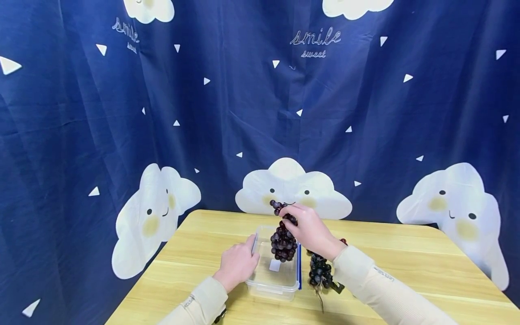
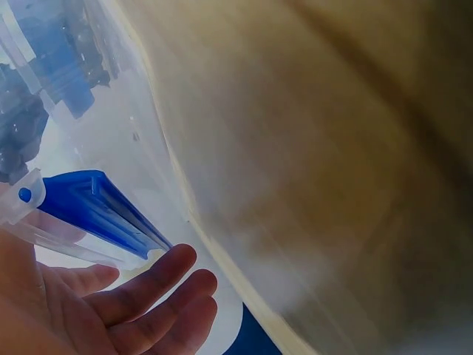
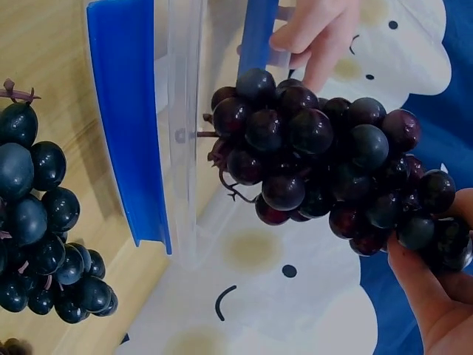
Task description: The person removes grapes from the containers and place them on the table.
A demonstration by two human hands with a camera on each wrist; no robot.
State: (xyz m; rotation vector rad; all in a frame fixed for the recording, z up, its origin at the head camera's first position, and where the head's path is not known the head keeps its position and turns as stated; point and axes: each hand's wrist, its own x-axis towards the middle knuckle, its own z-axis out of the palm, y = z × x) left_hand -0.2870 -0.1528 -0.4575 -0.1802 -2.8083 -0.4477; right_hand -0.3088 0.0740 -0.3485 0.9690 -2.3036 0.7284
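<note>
My right hand (image 1: 310, 228) pinches a bunch of dark purple grapes (image 1: 283, 243) near one end. In the head view the bunch hangs over a clear plastic container (image 1: 271, 289). Thumb and fingers at the upper grapes show in the right wrist view, where the bunch (image 3: 318, 155) crosses the middle. My left hand (image 1: 239, 262) is at the container's left rim. In the left wrist view its fingers (image 2: 159, 285) are extended, one fingertip right at a blue side latch (image 2: 103, 211) that is flipped outward.
Right of the container, a black grape bunch (image 1: 320, 271) lies on the wooden table (image 1: 390, 266), partly behind my right arm. A red bit (image 1: 343, 241) shows beyond that forearm. Another blue latch (image 3: 129, 126) sticks out from the container's right side. Behind the table hangs a blue curtain (image 1: 260, 108).
</note>
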